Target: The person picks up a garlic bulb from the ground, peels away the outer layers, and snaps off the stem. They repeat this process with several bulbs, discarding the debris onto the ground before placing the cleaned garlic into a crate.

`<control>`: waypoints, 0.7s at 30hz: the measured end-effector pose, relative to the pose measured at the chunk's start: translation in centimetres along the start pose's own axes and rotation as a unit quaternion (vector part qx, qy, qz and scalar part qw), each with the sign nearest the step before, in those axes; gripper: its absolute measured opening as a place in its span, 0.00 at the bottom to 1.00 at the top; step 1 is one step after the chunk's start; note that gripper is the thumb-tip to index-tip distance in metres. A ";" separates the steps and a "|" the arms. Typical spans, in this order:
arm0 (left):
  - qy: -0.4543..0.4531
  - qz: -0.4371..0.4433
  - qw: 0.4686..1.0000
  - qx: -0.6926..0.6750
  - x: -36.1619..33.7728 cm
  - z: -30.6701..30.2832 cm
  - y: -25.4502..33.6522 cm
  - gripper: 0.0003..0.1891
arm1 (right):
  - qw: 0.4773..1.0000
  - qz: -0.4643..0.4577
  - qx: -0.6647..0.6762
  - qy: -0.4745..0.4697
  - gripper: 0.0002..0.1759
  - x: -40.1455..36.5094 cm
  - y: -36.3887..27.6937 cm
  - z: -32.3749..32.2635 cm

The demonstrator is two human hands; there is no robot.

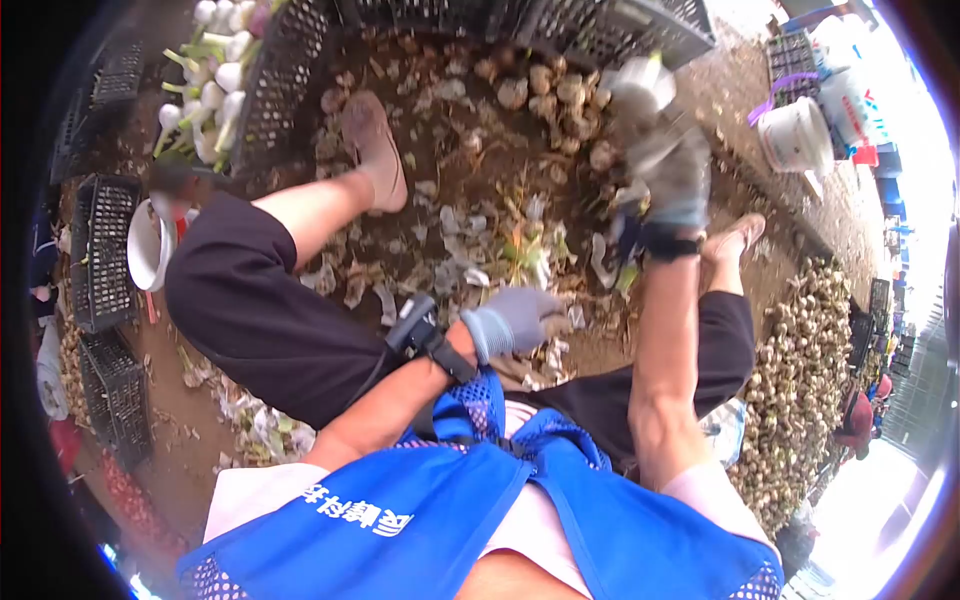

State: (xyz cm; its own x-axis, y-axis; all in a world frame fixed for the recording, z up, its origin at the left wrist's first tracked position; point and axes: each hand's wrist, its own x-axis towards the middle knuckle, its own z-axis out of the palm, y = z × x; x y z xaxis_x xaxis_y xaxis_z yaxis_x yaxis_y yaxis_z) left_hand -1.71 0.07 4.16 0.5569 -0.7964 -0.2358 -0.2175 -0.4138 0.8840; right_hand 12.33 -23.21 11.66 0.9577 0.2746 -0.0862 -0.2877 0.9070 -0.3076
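Observation:
My right hand (pixel 672 165), in a grey glove and smeared by motion, reaches forward with a white garlic bulb (pixel 648 82) at its fingers. Just beyond it is the edge of a black crate (pixel 625 35). Unpeeled garlic bulbs (pixel 570 92) lie on the ground to the left of this hand. In front of the blue vest, my left hand (pixel 517 320) is gloved too, its fingers curled towards the right. I cannot tell what those fingers hold. Loose garlic skins and leaf scraps (pixel 465 245) cover the ground beyond it, between my legs.
White garlic with stems (pixel 212 95) fills a crate at upper left. More black crates (pixel 105 250) stand along the left side. A large heap of garlic (pixel 800 390) lies to the right. A white bucket (pixel 797 137) stands at upper right.

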 end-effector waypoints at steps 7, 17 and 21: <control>-0.004 -0.093 0.990 0.106 0.7 -2.5 0.8 0.16 | 0.582 -0.047 -0.785 0.209 0.13 0.9 4.9 -7.2; 0.353 -0.265 0.695 -0.567 1.3 -3.6 -2.9 0.11 | 0.389 0.229 -0.839 0.304 0.17 -4.1 17.3 -18.5; 0.346 -0.305 0.677 -0.574 1.3 -2.4 -3.6 0.10 | 0.739 0.058 -0.558 0.372 0.14 -6.6 16.0 -18.4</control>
State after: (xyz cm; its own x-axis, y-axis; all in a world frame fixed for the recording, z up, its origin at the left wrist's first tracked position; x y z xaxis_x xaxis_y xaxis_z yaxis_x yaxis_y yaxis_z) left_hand 1.75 1.63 1.62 0.5911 -0.0706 -0.8035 0.7667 0.3585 0.5325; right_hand 1.51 -16.38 -10.09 0.7854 -0.2987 -0.5422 -0.5807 -0.0520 -0.8125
